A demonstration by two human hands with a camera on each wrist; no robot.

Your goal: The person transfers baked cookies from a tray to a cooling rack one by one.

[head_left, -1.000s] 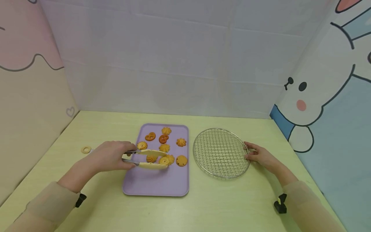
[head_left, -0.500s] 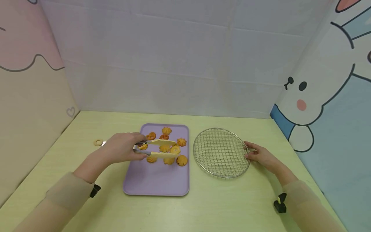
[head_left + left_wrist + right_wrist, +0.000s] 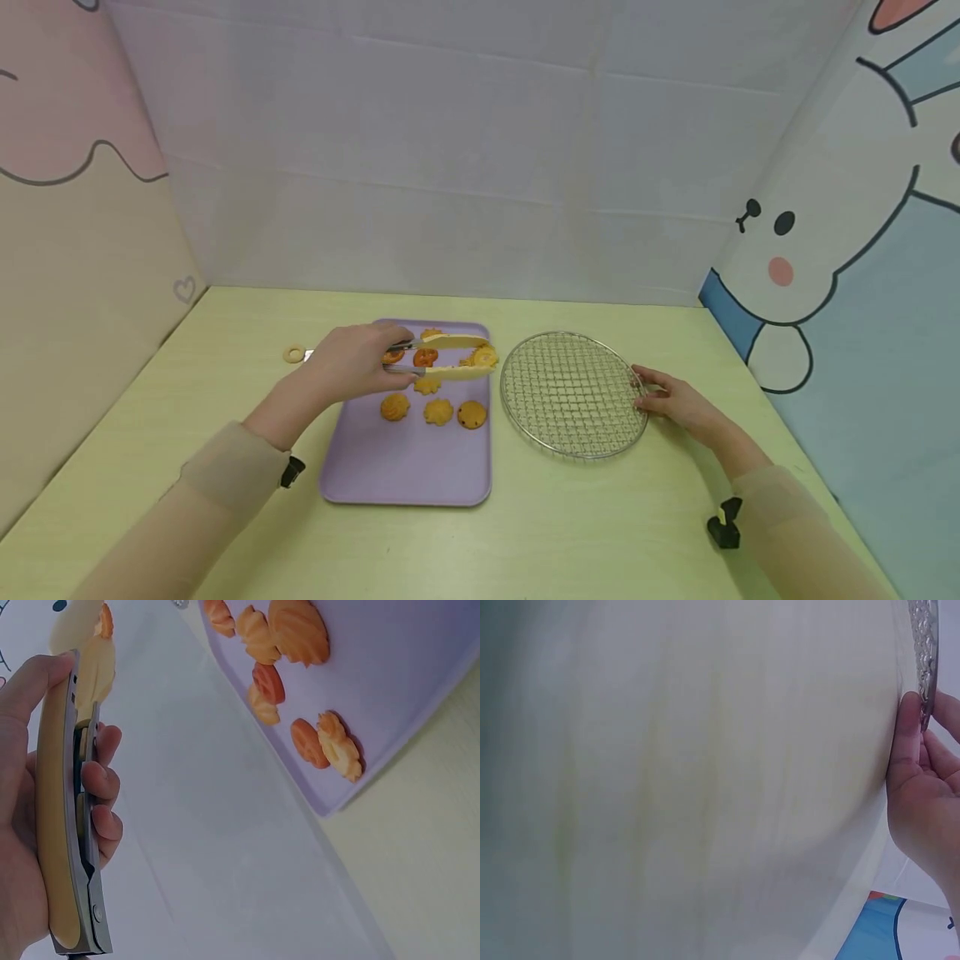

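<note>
My left hand (image 3: pixel 352 360) grips a pair of metal tongs (image 3: pixel 58 825) with cream-coloured tips, held over the upper part of the purple tray (image 3: pixel 405 475). Between the tips, above the tray's right edge, is a pale round cookie (image 3: pixel 485 356); the left wrist view shows only an orange bit of it. On the tray lie several cookies, among them a round dotted one (image 3: pixel 472 415) and a reddish pretzel (image 3: pixel 425 357). Others are partly hidden by the hand and tongs. My right hand (image 3: pixel 678 408) pinches the right rim of a round wire rack (image 3: pixel 570 392).
The tray and the rack stand side by side on a pale yellow table (image 3: pixel 555 533), a narrow gap between them. A white wall (image 3: pixel 465 167) rises behind the table, with cartoon-printed panels at left and right. A cream ring (image 3: pixel 293 354) sits at the tongs' rear end.
My left hand has moved right and away from me, carrying the pale cookie in the tongs from the tray's middle to its right edge. The right hand and rack have stayed put.
</note>
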